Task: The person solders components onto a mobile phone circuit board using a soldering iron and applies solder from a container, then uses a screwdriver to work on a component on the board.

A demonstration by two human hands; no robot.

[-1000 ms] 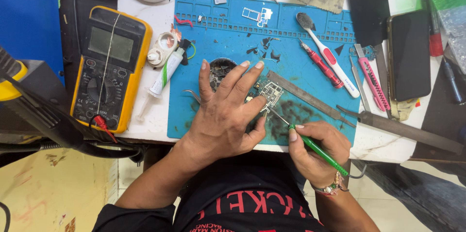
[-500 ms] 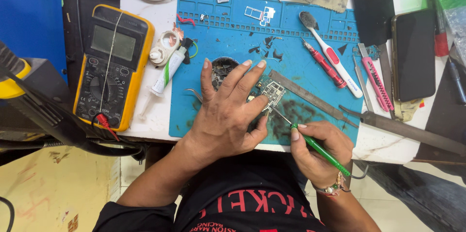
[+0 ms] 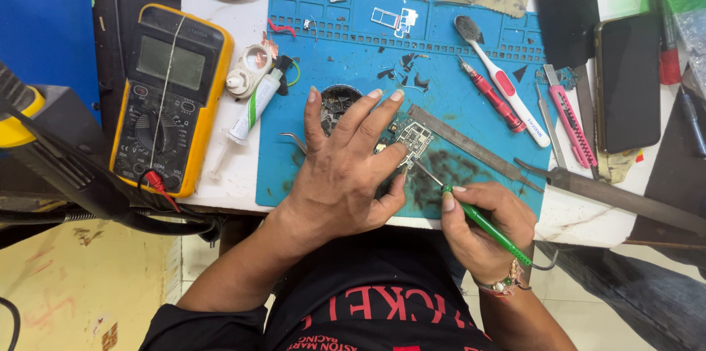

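Head view: white table (image 3: 220, 167) with blue mat (image 3: 471, 64) toward its near edge. Circuit board (image 3: 413, 138) near mat's front edge, pinned under fingers of flat left hand (image 3: 346, 167). Right hand (image 3: 482, 230), over the front edge, grips green tool (image 3: 485, 224), tip at board. Multimeter (image 3: 170, 97) by table's left edge; toothbrush (image 3: 500, 79) on mat's right.

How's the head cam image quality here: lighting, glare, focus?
Head view: even, soft light, only faint shadows under the left hand and right hand; mild glare on the dark phone screen; circuit board and green-handled tool look sharp; wide-angle stretch at the edges.
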